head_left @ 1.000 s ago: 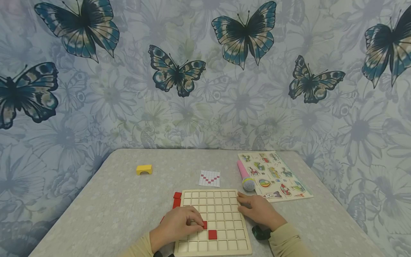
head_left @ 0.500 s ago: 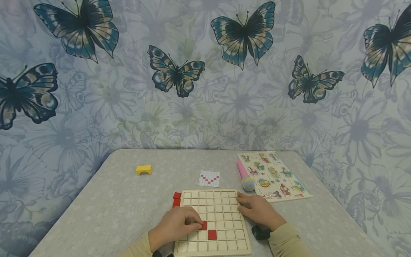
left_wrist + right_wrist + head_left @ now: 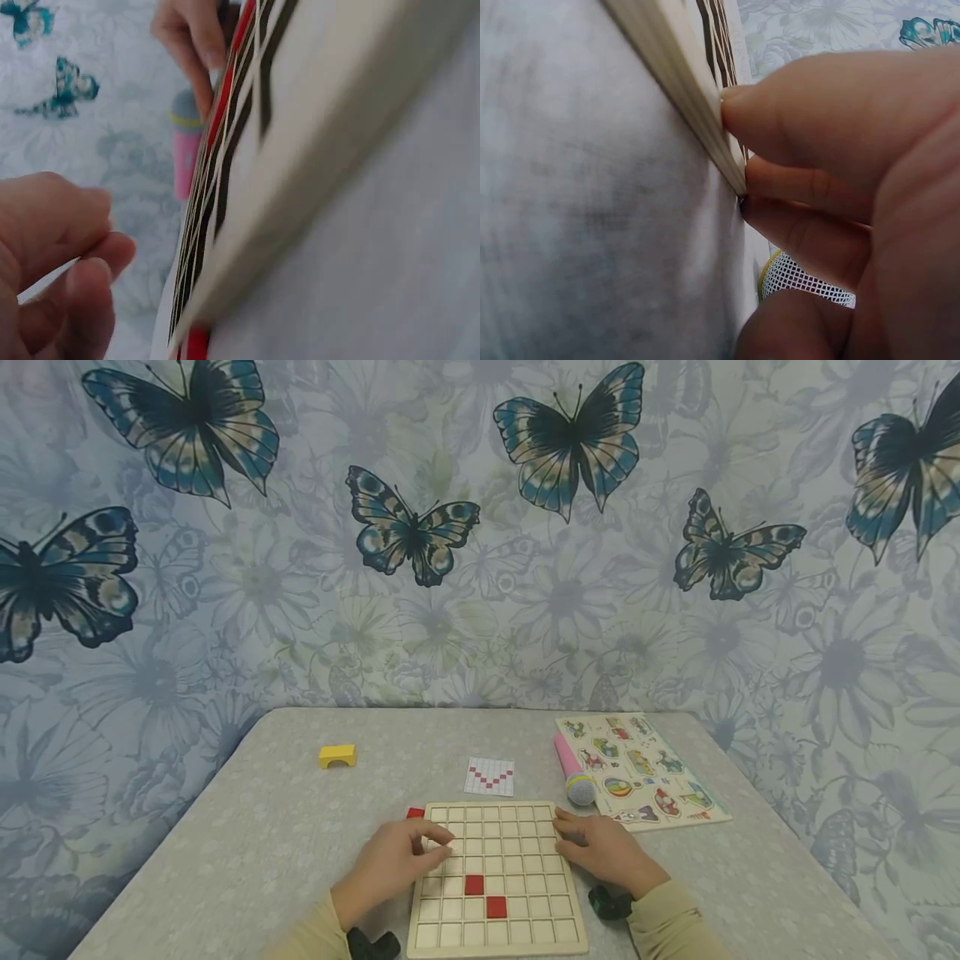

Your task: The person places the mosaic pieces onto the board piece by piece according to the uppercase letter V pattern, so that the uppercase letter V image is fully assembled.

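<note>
A wooden grid board [image 3: 517,864] lies flat on the table with two red square tiles in its cells. One red tile [image 3: 474,885] sits up and left of the other red tile [image 3: 497,907]. My left hand [image 3: 393,860] hovers over the board's left edge; in the left wrist view, its bent fingers [image 3: 90,247] hold nothing. My right hand [image 3: 609,853] grips the board's right rim, with fingertips [image 3: 739,109] against the wood in the right wrist view. Past the board's upper left corner shows another red tile [image 3: 415,813]; my left hand covers the area below it.
Behind the board lies a small pattern card [image 3: 489,777] with red squares in a V. A pink toy microphone [image 3: 573,772] rests beside a picture puzzle board [image 3: 645,768] at right. A yellow arch block [image 3: 337,756] stands at the back left.
My left hand has let go of the upper-left red tile on the board and moved up and left, leaving that tile in its cell. My right hand has stayed put.
</note>
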`<state>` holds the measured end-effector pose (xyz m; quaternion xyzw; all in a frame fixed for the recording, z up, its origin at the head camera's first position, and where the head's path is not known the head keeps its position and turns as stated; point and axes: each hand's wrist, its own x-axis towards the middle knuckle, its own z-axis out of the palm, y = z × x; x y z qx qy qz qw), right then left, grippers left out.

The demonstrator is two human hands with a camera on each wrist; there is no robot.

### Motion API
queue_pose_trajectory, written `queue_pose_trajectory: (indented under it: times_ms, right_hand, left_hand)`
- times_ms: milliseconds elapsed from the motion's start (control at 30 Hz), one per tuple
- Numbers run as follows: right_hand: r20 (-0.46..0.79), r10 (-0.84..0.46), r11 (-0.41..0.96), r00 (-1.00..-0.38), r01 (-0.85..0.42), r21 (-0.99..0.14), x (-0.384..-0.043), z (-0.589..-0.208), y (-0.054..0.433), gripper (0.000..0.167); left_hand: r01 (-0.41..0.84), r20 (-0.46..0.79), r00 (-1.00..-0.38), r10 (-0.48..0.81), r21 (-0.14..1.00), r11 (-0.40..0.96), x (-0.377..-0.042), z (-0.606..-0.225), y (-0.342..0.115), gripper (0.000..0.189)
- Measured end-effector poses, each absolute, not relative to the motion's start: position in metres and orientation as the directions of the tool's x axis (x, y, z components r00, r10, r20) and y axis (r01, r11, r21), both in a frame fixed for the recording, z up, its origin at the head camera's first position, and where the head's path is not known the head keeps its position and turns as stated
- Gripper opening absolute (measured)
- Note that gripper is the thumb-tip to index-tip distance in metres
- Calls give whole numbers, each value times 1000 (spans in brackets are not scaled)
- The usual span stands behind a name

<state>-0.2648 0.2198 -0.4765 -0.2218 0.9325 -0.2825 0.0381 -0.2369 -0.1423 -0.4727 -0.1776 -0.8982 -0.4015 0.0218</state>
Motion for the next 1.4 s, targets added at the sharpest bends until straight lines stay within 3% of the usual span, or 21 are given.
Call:
queue_pose_trajectory:
  times_ms: [167, 267, 467, 733, 1400]
  right_hand:
    - [51, -451, 741, -891, -406, -536, -266, -476, 218, 48]
    - [66, -448, 747, -892, -414, -520, -267, -475, 217, 47]
    - [62, -418, 766, -907, -388, -513, -264, -473, 219, 47]
    - [57, -424, 765, -904, -391, -511, -262, -472, 220, 49]
    - [53, -415, 758, -908, -378, -531, -264, -475, 220, 47]
  left_hand:
    - [149, 126, -989, 83, 732, 665, -251, -468, -167, 15]
    - [92, 98, -995, 31, 711, 697, -259, -471, -179, 13]
    - [139, 102, -990, 96, 659, 739, -266, -477, -184, 15]
    - [145, 119, -989, 90, 630, 763, -268, -481, -183, 19]
    - [204, 128, -979, 160, 659, 724, -268, -483, -185, 18]
